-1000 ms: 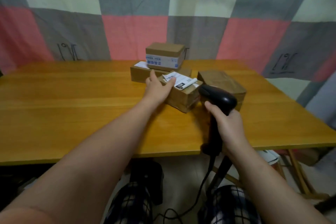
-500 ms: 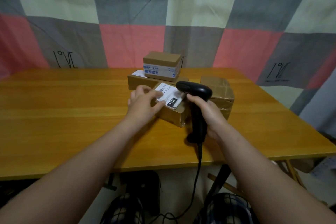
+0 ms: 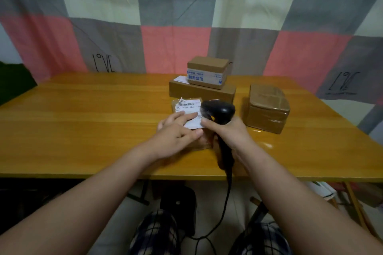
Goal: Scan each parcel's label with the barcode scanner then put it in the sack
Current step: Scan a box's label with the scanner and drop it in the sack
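Observation:
A brown cardboard parcel (image 3: 204, 143) with a white barcode label (image 3: 189, 106) lies on the wooden table (image 3: 93, 122) in front of me. My left hand (image 3: 176, 130) grips its near left side, fingers spread over the label. My right hand (image 3: 228, 130) is closed around a black barcode scanner (image 3: 218, 111) whose head hovers over the label's right edge, pointing left. The scanner's cable (image 3: 224, 211) drops below the table edge. No sack is in view.
Behind the held parcel, a small box with blue-and-white tape (image 3: 207, 72) sits on a flat brown box (image 3: 202, 91). A tape-wrapped brown parcel (image 3: 267, 107) stands to the right. A checked curtain (image 3: 176, 16) hangs behind the table.
The parcel has been pulled nearer to me and turned so its label faces up. The scanner has come in over the label's right edge.

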`<state>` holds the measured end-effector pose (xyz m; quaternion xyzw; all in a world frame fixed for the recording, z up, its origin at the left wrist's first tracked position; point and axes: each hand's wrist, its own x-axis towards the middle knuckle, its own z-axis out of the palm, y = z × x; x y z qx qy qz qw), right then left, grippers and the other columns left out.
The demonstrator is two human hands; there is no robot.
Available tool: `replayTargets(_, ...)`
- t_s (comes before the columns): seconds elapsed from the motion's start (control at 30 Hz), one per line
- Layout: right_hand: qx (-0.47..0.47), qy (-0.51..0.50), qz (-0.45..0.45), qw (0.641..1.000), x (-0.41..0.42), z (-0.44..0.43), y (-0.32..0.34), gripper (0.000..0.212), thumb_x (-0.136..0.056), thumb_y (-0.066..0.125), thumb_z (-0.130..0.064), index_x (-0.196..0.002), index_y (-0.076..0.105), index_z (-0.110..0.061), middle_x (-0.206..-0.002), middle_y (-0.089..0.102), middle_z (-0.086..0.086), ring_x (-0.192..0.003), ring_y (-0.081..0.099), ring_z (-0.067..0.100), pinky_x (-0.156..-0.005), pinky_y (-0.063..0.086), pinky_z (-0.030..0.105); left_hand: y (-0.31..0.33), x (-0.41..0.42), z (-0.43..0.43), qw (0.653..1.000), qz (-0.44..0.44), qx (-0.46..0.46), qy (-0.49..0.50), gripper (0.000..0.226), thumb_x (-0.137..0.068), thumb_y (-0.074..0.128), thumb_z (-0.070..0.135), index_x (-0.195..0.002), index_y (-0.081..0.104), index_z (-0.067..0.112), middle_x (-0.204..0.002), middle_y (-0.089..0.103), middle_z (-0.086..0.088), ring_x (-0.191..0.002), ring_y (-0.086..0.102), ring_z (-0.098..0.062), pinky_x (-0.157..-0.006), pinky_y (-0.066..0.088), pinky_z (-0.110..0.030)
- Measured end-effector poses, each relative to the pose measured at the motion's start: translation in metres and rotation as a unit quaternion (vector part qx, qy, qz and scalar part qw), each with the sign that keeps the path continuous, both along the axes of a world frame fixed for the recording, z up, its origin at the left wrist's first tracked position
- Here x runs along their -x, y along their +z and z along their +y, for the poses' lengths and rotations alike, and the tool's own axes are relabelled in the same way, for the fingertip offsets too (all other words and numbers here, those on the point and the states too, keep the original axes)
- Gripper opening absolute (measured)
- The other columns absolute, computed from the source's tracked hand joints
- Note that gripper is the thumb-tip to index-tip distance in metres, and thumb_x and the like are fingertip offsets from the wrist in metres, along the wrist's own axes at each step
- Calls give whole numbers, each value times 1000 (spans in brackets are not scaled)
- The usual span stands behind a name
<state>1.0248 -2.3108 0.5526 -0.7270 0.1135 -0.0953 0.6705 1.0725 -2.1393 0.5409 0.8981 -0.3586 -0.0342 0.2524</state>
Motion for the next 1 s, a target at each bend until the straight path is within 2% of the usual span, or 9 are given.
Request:
replayTargets(0.07,23,-14,-8,1000,-3,8,-3,45,-75,82,-20,-116,64,-20,-99,68,-8,-86,60,2,-62,44,15,-9,3,-1,997,4,78,12,42,-92,40,59,-79,75,38,-147,35,20,-141,13,-4,-109,6,-33)
replayTargets(0.13,21,-31,0,999,-7,10,-6,52,-73,83,-17,-121,62,-18,-109,67,-4,-91,60,6,-65,44,17,-8,2,0,968,58,237,53,41,-97,52,37,-63,71,24,-127,59,11,-132,37,-4,-108,23,-26)
replayTargets(0.2,23,-29,8,999,-9,11,-8,52,-75,81,-14,-122,60,-17,-109,65,-4,-87,58,4,-63,43,17,-9,-3,4,930,86,344,97,33,-96,55,25,-64,62,20,-99,71,4,-107,60,-11,-90,42,-23)
replayTargets(0.33,41,-24,10,999,-13,12,-10,52,-77,80,-14,-124,57,-17,-103,61,-7,-89,56,6,-63,40,16,0,-15,4,923,60,349,148,14,-97,55,26,-86,47,22,-89,70,-7,-87,66,-17,-77,48,-34)
replayTargets(0.4,55,-25,14,998,-16,13,-11,53,-76,81,-15,-124,58,-16,-107,64,-4,-94,58,11,-65,43,19,3,-21,3,932,57,326,149,11,-96,56,25,-88,55,18,-89,68,-7,-85,61,-15,-78,45,-32)
replayTargets(0.53,78,-21,10,997,-19,15,-15,57,-74,83,-17,-125,58,-17,-113,66,0,-104,60,17,-80,47,29,-3,-28,4,977,2,184,105,6,-86,69,28,-89,70,34,-105,57,2,-110,48,-17,-97,38,-34)
replayTargets(0.63,74,-25,10,997,-22,13,-17,55,-73,84,-14,-123,60,-17,-110,68,1,-103,63,18,-84,51,32,1,-25,16,975,40,209,65,15,-86,70,17,-100,73,22,-117,59,3,-112,49,-6,-97,35,-10)
replayTargets(0.83,92,-35,20,995,-23,14,-16,54,-72,84,-14,-121,60,-16,-112,68,1,-104,63,19,-89,52,37,1,-31,39,989,39,142,10,32,-82,73,19,-114,70,19,-129,54,12,-121,43,3,-92,26,5)
replayTargets(1.0,111,-26,14,993,-17,16,-11,59,-72,85,-18,-124,58,-17,-113,64,-2,-107,59,17,-83,47,30,-8,-25,39,989,-59,134,11,38,-82,75,16,-119,68,16,-134,57,1,-125,46,-3,-108,29,-14)
